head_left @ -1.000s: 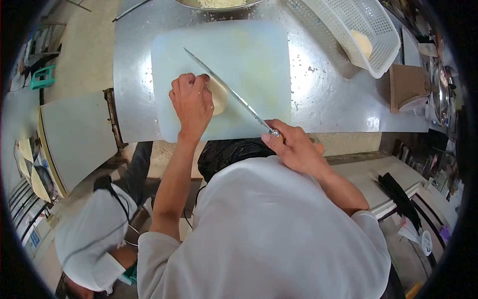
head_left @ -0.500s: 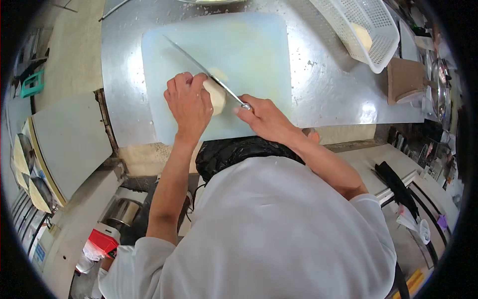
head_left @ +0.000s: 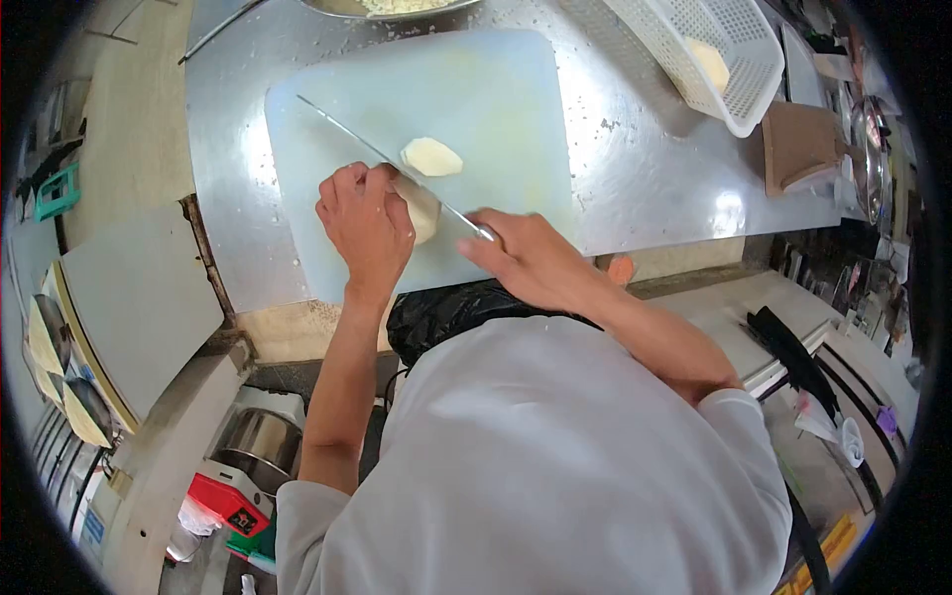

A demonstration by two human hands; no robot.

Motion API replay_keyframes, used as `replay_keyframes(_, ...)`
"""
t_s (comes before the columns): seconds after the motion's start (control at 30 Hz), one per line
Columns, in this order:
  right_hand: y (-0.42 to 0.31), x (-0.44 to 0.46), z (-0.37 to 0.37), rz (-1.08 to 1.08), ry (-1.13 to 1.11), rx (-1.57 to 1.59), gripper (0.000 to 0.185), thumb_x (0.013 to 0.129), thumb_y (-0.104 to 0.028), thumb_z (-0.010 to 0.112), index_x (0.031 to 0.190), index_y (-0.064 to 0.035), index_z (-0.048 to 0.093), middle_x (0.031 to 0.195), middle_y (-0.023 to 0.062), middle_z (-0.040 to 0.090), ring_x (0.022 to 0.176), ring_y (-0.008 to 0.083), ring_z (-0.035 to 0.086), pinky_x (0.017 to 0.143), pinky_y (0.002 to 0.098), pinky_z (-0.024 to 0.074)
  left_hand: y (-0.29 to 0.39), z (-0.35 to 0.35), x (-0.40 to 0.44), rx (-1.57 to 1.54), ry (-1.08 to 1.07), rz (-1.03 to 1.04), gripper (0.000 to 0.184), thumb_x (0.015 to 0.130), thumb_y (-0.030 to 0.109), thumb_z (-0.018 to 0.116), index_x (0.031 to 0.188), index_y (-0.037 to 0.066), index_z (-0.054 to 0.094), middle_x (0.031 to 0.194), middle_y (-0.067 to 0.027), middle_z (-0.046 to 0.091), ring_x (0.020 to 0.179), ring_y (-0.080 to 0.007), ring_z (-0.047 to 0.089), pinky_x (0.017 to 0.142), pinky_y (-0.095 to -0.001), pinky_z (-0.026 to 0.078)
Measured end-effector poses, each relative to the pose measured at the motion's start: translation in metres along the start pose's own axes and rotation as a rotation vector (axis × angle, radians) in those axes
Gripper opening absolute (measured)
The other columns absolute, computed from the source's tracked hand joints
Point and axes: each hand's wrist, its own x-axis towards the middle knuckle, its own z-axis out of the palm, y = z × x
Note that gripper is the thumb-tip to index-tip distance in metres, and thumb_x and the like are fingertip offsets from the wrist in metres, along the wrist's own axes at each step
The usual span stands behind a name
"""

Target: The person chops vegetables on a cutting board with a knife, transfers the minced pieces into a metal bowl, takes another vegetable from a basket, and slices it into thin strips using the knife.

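My left hand (head_left: 364,228) grips a pale peeled vegetable (head_left: 425,211), perhaps a potato, and pins it to the white cutting board (head_left: 501,104). The curled fingers cover its left side. My right hand (head_left: 526,260) is closed around the handle of a long knife (head_left: 352,131). Its blade slants from the handle up to the far left and lies along the vegetable's far end, close to my left fingertips. Just beyond the blade, a cut pale slice (head_left: 432,157) lies flat on the board.
A white perforated basket (head_left: 749,45) with a pale piece (head_left: 708,63) inside stands at the far right of the metal table (head_left: 654,188). A metal bowl (head_left: 342,13) of chopped pale bits is at the far edge of view. A brown box-like object (head_left: 798,147) sits at right.
A slice now lies apart from the vegetable, fully visible beyond the blade. Both hands and the knife sit slightly nearer my body. The view has shifted, showing more of the bowl.
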Motion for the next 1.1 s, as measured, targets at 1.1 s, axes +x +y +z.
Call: replay_keyframes(1.1, 0.017, 0.024, 0.020, -0.081, 0.035, 0.002, 0.052, 0.106, -0.038, 0.057, 0.131, 0.0070, 0.063, 0.074, 0.0206, 0.065, 0.069, 0.0303, 0.064, 0.071, 0.0415, 0.0522, -0.010, 0.007, -0.004, -0.139, 0.107, 0.030, 0.020, 0.081, 0.004, 0.059, 0.098, 0.008, 0.068, 0.107, -0.0092, 0.062, 0.105, -0.0328, 0.054, 0.092, -0.0465, 0.041)
